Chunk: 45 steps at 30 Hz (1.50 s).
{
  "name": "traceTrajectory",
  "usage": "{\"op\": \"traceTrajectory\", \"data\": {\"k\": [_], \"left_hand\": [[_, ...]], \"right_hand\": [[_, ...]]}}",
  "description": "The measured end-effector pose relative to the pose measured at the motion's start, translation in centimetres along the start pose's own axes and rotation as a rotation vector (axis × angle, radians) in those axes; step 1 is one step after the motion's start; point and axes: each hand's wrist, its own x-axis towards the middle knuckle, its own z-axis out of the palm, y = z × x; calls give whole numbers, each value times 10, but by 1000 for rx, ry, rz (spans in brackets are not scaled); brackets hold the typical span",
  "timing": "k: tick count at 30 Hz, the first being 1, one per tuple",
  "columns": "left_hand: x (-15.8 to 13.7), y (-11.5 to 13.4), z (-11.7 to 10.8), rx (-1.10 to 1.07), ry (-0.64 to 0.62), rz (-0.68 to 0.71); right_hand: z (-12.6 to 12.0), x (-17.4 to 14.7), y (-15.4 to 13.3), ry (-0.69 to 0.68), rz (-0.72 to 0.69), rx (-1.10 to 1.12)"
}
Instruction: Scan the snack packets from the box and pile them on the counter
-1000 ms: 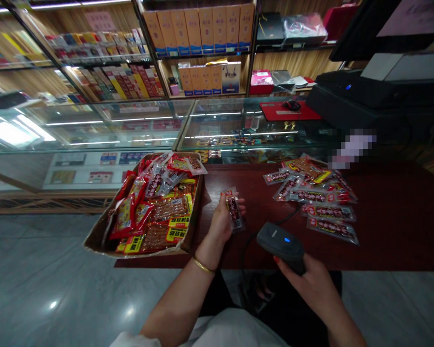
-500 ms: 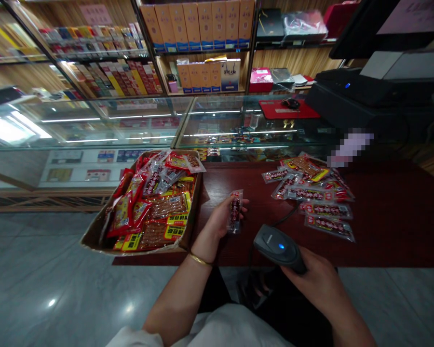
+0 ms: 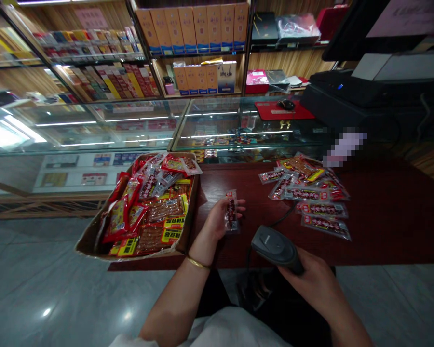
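Note:
A narrow clear snack packet (image 3: 231, 212) with dark print lies across my left hand (image 3: 219, 217), which holds it above the dark red table between a carton and a pile. Wrapped round the handle of a grey barcode scanner (image 3: 277, 246) is my right hand (image 3: 309, 274); the scanner's head points left toward the packet, a short gap apart. The open carton (image 3: 191, 226) on the left is filled with red, yellow and clear snack packets (image 3: 162, 207). On the right, several similar packets (image 3: 307, 193) lie in a loose, overlapping pile.
The dark red table (image 3: 379, 217) butts against a glass display counter (image 3: 217, 120). A red mouse pad (image 3: 267, 111) with a mouse lies on the glass. Black checkout equipment (image 3: 361, 106) stands at the back right. Shelves of boxes (image 3: 198, 29) line the wall.
The blue light on top of the scanner has gone out. My left hand has opened out slightly under the packet. The whole view has shifted a little; the pile looks unchanged.

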Motion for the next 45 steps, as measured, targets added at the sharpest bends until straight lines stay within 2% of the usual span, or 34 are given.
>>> {"op": "traceTrajectory", "data": {"k": [3, 6, 8, 9, 11, 13, 16, 20, 22, 23, 26, 29, 31, 33, 35, 36, 38, 40, 42, 45], "left_hand": [[1, -4, 6, -39, 111, 107], [4, -11, 15, 39, 247, 338], [8, -18, 23, 118, 293, 478], [10, -22, 28, 145, 287, 504], [17, -28, 42, 152, 237, 457], [28, -32, 61, 86, 190, 334], [52, -33, 102, -13, 134, 177], [78, -34, 158, 28, -11, 40], [79, -36, 168, 67, -45, -5], [74, -36, 166, 80, -49, 2], [39, -33, 136, 136, -22, 209], [-22, -15, 90, 356, 21, 528], [-69, 8, 58, 566, 101, 711], [-114, 37, 25, 793, 292, 894], [-151, 70, -10, 1077, 577, 1027], [-166, 85, -28, 1230, 724, 1052], [-188, 111, -61, 1492, 966, 1023], [-199, 127, -87, 1695, 1107, 901], [-199, 133, -102, 1835, 1137, 733], [-188, 129, -106, 1934, 1136, 535]], "right_hand": [[2, 0, 1, 37, 34, 26], [2, -2, 7, 118, 107, 41], [1, -4, 13, 158, 158, 55], [0, -5, 16, 174, 176, 64], [-4, -8, 21, 205, 198, 81], [-8, -11, 26, 248, 213, 97], [-13, -14, 29, 310, 243, 100], [-17, -14, 27, 337, 267, 88], [-16, -14, 26, 338, 274, 83], [-16, -14, 26, 338, 279, 77], [-12, -15, 30, 330, 307, 51], [-4, -14, 41, 328, 314, 23], [2, -10, 49, 288, 295, -10], [9, -6, 52, 263, 261, -47], [16, -2, 51, 231, 232, -43], [18, 0, 49, 214, 220, -34], [21, 4, 45, 187, 197, -25], [21, 7, 41, 161, 163, -37], [21, 9, 40, 140, 126, -52], [21, 7, 41, 133, 110, -61]]}}
